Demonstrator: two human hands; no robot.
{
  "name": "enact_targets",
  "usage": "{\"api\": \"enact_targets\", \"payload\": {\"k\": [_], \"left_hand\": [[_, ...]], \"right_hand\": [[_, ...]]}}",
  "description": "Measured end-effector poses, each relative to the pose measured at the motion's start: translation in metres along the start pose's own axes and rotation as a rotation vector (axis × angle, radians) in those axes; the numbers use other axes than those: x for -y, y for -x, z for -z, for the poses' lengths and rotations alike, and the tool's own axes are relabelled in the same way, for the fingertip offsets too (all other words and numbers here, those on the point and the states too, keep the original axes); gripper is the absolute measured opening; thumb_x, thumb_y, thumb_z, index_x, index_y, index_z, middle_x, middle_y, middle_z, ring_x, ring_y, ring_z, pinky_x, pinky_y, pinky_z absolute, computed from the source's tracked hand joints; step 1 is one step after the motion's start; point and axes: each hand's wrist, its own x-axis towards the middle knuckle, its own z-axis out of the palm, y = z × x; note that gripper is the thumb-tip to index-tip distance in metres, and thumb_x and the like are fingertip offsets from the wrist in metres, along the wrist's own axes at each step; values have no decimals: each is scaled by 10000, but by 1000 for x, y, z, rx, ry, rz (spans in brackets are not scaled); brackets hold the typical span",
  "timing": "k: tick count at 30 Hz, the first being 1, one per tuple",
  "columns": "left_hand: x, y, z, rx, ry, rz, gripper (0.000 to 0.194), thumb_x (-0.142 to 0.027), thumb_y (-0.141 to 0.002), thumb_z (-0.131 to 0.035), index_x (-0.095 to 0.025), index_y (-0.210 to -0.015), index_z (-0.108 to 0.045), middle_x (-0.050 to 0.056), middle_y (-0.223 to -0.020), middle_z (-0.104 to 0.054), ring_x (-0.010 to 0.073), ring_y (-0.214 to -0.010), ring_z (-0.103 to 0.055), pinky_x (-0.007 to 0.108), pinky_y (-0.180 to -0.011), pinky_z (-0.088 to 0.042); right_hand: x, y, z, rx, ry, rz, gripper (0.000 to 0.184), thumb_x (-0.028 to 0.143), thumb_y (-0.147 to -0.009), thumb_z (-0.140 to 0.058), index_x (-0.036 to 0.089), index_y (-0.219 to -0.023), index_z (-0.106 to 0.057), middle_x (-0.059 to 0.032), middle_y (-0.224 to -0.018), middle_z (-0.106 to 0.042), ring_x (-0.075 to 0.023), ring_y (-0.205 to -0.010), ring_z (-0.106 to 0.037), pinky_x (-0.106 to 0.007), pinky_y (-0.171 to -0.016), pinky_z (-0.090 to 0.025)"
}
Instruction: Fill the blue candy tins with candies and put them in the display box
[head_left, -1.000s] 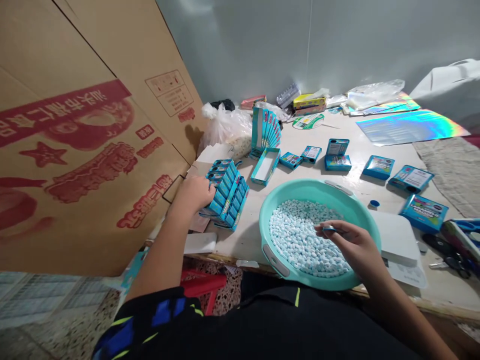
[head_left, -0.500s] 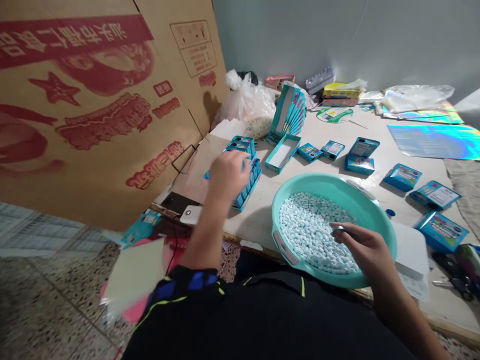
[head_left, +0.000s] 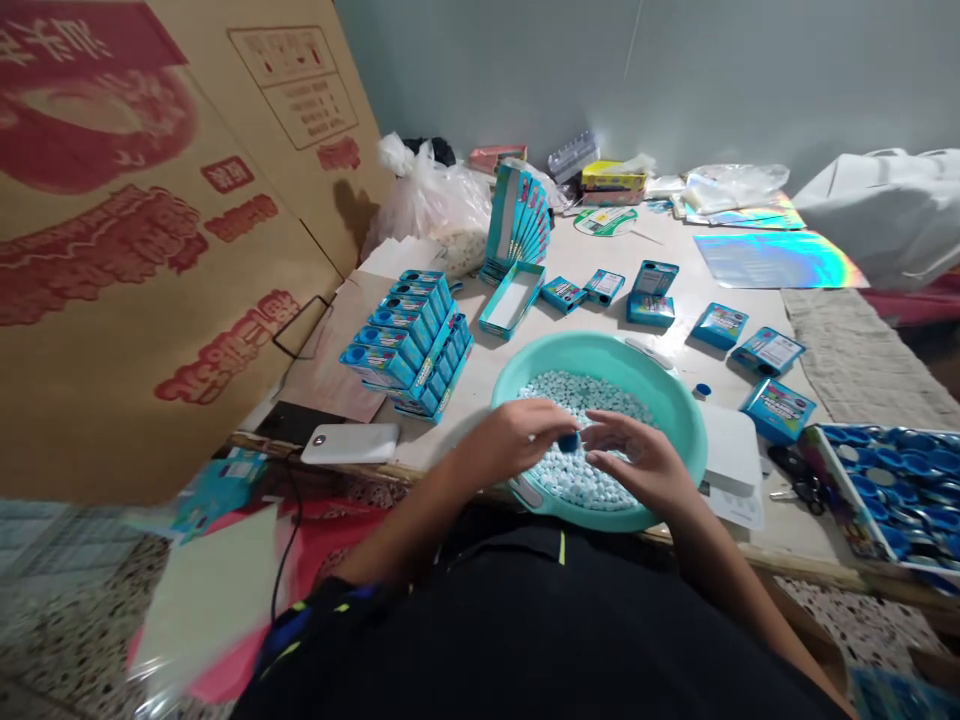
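Observation:
Over the green basin (head_left: 679, 390) of small pale-blue candies (head_left: 581, 490), my two hands are close together. My left hand (head_left: 525, 435) pinches a small dark-blue container (head_left: 570, 441) between thumb and fingertips. My right hand (head_left: 637, 460) faces it from the other side, thumb and fingers apart, with nothing visible between them. To the left stand rows of small blue boxes (head_left: 401, 335), stacked above a display tray (head_left: 446, 375) filled with more blue pieces.
A large cardboard carton (head_left: 187, 240) rises on the left. A white power bank (head_left: 350, 444) lies at the table's front edge. Several blue boxes (head_left: 780, 410) stand beyond the basin, with keys (head_left: 806, 490) and a box of blue-and-silver caps (head_left: 900, 480) at right.
My left hand has come from the stacked boxes to the basin, now holding the small container. My right hand has moved towards it; the round metallic cap it held no longer shows. The view shifted right.

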Motion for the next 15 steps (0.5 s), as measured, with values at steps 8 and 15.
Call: {"api": "enact_targets", "payload": {"k": [8,15], "left_hand": [[55,-15,156,-207,-776,475,304,-174,-913,-563,-141,-1096,-803,115,-1158,-780,253,-1094,-700,382,-1041,-516],[113,2,238,-119,-699,1006,292,-348,-743,-794,-110,-912,-804,29,-804,-778,220,-863,-681,297,-788,-476]], "right_hand": [[4,3,2,58,91,130,263,401,-853,-814,253,-1066,-777,-78,-981,-826,-228,-874,-771,-399,-808,-651],[2,5,2,32,100,117,259,466,-881,-791,266,-1045,-779,-68,-1001,-808,-226,-902,-748,-395,-825,-623]]}}
